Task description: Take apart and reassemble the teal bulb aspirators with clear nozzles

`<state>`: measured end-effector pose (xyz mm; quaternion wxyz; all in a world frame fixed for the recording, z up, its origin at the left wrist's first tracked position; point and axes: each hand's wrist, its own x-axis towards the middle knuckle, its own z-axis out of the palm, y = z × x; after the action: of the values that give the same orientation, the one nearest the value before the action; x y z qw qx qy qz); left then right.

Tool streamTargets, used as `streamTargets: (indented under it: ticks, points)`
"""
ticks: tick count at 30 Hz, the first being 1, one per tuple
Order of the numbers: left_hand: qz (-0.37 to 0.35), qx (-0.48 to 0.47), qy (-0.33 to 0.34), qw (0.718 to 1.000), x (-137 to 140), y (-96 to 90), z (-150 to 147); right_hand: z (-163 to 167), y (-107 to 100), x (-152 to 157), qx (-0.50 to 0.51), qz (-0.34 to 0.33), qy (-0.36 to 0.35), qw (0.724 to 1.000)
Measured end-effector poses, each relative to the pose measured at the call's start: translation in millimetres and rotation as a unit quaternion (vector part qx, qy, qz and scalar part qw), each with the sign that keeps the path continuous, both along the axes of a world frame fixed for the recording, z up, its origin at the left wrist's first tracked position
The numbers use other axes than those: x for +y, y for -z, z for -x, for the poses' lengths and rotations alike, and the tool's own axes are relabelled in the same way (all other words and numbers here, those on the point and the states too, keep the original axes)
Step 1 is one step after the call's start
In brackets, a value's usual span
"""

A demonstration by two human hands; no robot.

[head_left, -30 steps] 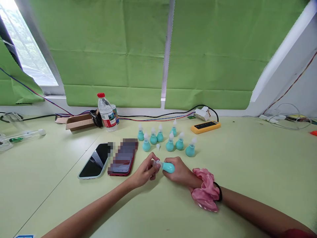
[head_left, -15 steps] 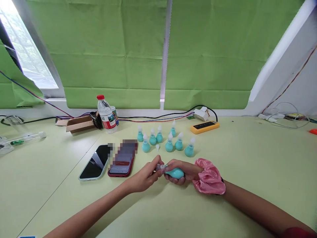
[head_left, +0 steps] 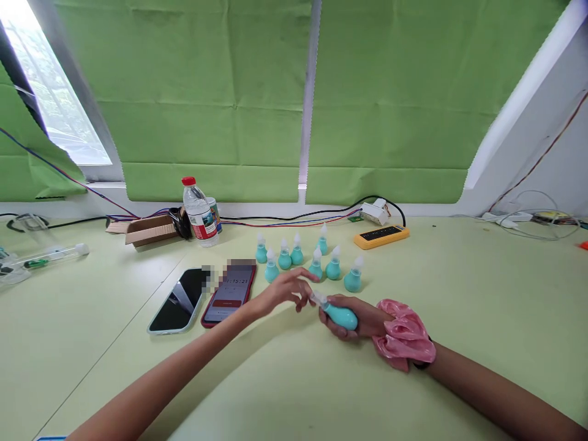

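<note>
1. The right hand is wrapped closed around a teal bulb, which lies sideways in the fist just above the table; its clear nozzle pokes out to the left of the grip.
2. The left hand is loose and spread, holding nothing that I can see, with its fingertips just beyond that nozzle.
3. Right behind the left hand stands a cluster of bulbs (all upright, nozzles on).
4. A red phone lies left of both hands.
5. My read: the nozzle looks fitted, so this bulb is at the setting-down stage, and that calls for an upright placement in the cluster without toppling its neighbours
</note>
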<state>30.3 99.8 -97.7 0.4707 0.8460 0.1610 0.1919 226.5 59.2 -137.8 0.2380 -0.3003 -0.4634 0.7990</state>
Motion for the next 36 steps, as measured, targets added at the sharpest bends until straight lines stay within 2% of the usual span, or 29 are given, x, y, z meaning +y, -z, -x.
streamTargets:
  ticks: [1,3,5,6,7,9,15,19,22,23,24,25,26,27,29,32,36]
  points:
    - [-0.041,0.014,-0.027,0.999,7,2.9,-2,-3,0,0,-0.009,0.009,0.030,0.999]
    - [-0.198,0.094,-0.088,0.972,16,10.5,-7,-7,-2,0,-0.040,0.036,0.069,0.996]
    - [-0.361,0.197,-0.124,0.903,22,19.6,-11,-7,-7,0,-0.067,0.053,0.083,0.993]
    - [-0.412,0.238,-0.127,0.870,24,24.0,-14,-7,-9,-1,-0.075,0.054,0.081,0.992]
    - [-0.438,0.266,-0.125,0.850,26,27.9,-16,-6,-10,-1,-0.078,0.053,0.077,0.993]
    - [-0.451,0.289,-0.122,0.836,31,32.9,-19,-5,-9,0,-0.065,0.054,0.069,0.994]
    - [-0.423,0.274,-0.138,0.852,43,33.2,-27,-11,7,6,0.005,0.049,0.053,0.997]
    - [-0.381,0.235,-0.165,0.879,41,30.6,-28,-9,7,4,0.007,0.031,0.072,0.997]
    - [-0.339,0.164,-0.208,0.903,30,24.0,-25,-3,6,-1,-0.027,-0.060,0.185,0.981]
    - [-0.306,0.121,-0.228,0.916,25,20.9,-23,-1,7,-2,-0.045,-0.102,0.233,0.966]
    - [-0.207,0.024,-0.267,0.941,19,17.8,-21,1,7,-3,-0.066,-0.138,0.272,0.950]
    - [-0.092,-0.057,-0.289,0.951,13,14.9,-20,3,8,-5,-0.087,-0.164,0.296,0.937]
    - [0.012,-0.115,-0.291,0.950,7,12.3,-18,5,8,-6,-0.106,-0.181,0.305,0.929]
    - [0.100,-0.160,-0.295,0.937,2,10.4,-16,6,9,-7,-0.124,-0.191,0.303,0.926]
    - [0.212,-0.205,-0.295,0.909,-5,9.3,-12,9,10,-8,-0.147,-0.208,0.288,0.923]
    - [0.278,-0.232,-0.294,0.885,-8,14.1,-9,14,10,-11,-0.169,-0.233,0.266,0.920]
    - [0.318,-0.245,-0.279,0.872,-7,24.7,-7,19,10,-15,-0.192,-0.247,0.262,0.913]
